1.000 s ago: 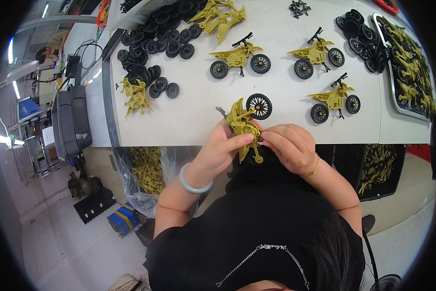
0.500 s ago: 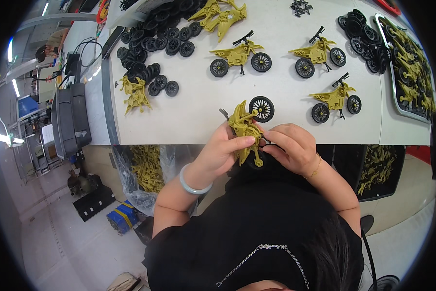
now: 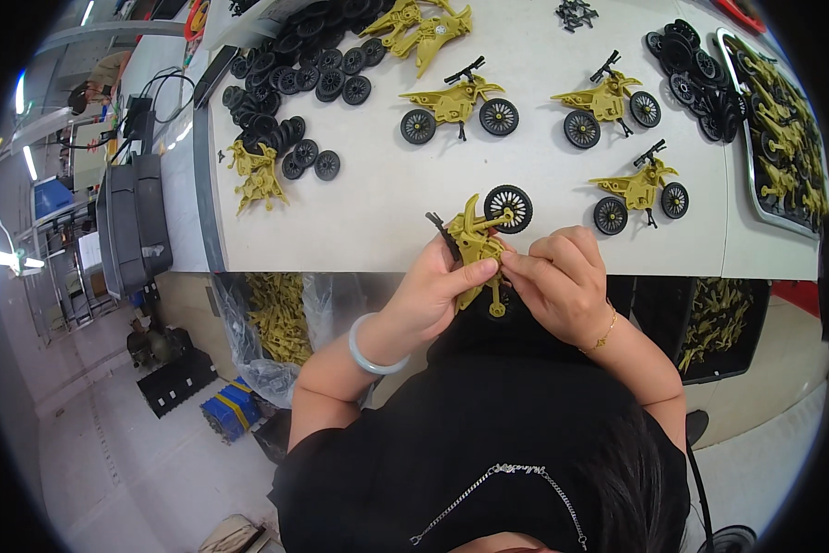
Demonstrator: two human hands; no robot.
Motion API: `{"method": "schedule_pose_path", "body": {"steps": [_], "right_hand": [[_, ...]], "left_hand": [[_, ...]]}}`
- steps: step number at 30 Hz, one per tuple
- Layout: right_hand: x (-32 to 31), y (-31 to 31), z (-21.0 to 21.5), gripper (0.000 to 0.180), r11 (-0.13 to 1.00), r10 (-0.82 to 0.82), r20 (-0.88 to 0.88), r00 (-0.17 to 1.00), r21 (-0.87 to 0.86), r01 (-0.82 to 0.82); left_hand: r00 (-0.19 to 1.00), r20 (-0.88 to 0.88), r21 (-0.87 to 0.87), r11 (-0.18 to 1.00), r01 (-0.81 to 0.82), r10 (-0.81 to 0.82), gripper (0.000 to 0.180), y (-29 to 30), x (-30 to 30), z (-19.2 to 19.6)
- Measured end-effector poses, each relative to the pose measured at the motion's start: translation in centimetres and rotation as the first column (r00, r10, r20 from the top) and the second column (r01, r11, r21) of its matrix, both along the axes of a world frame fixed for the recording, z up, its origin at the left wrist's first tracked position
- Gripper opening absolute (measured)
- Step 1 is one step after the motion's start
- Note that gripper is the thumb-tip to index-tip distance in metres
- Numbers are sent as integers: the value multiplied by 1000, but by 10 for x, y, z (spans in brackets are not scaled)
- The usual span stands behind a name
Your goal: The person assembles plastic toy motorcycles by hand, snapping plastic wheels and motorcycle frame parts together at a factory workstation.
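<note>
Over the table's near edge, my left hand (image 3: 435, 284) is closed round a toy motorcycle (image 3: 474, 247) with a yellow-green body, its thumb lying across the body. The toy is tipped on end. One black spoked wheel (image 3: 508, 208) points away from me, and black handlebars (image 3: 440, 229) stick out on the left. The other wheel is mostly hidden below the hands. My right hand (image 3: 559, 281) pinches at the right side of the body with thumb and fingertips. Any small part between those fingertips is hidden.
Three toy motorcycles (image 3: 451, 103) stand beyond my hands. Black wheels (image 3: 329, 81) pile up at the back left, near loose yellow-green bodies (image 3: 256, 175). More wheels (image 3: 686, 74), small black parts (image 3: 576, 14) and a filled tray (image 3: 755, 198) lie back right. Bins of yellow-green parts (image 3: 278, 318) sit below the table.
Both hands have shifted slightly right with the toy motorcycle. My right fingers have closed in against its side, where a small black part showed before.
</note>
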State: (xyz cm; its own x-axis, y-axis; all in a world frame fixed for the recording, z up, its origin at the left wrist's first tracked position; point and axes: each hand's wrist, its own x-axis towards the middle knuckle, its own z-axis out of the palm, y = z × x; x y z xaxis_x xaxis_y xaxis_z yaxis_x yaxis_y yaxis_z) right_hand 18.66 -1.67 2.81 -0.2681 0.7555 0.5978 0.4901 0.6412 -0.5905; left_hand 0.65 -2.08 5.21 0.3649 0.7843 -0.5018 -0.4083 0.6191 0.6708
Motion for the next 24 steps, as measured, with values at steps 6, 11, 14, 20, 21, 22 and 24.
{"method": "schedule_pose_path", "body": {"steps": [6, 11, 14, 20, 21, 22, 24], "right_hand": [[0, 0, -1, 28, 999, 37, -5, 999, -2, -37], [5, 0, 4, 28, 994, 74, -119, 990, -65, -82], [11, -2, -3, 29, 991, 131, -98, 987, 30, -129], [12, -6, 4, 28, 986, 115, 0, 993, 118, -114], [12, -7, 5, 28, 987, 113, 0, 994, 118, -113], [12, -8, 6, 28, 989, 115, 3, 993, 98, -115], [13, -9, 9, 28, 990, 118, 5, 993, 77, -118]], "left_hand": [[1000, 13, 10, 1000, 9, -9, 29, 1, 1, 1], [999, 28, -1, 1000, 28, -28, 27, 5, -4, 6], [995, 54, 23, 996, 83, -84, 30, 3, -7, 4], [996, 28, 75, 993, 88, -90, 36, -2, -6, 4], [995, 28, 74, 993, 90, -92, 36, -3, -5, 4], [996, 15, 84, 993, 86, -87, 36, -4, -5, 4], [997, 2, 93, 992, 82, -82, 37, -4, -4, 5]]}}
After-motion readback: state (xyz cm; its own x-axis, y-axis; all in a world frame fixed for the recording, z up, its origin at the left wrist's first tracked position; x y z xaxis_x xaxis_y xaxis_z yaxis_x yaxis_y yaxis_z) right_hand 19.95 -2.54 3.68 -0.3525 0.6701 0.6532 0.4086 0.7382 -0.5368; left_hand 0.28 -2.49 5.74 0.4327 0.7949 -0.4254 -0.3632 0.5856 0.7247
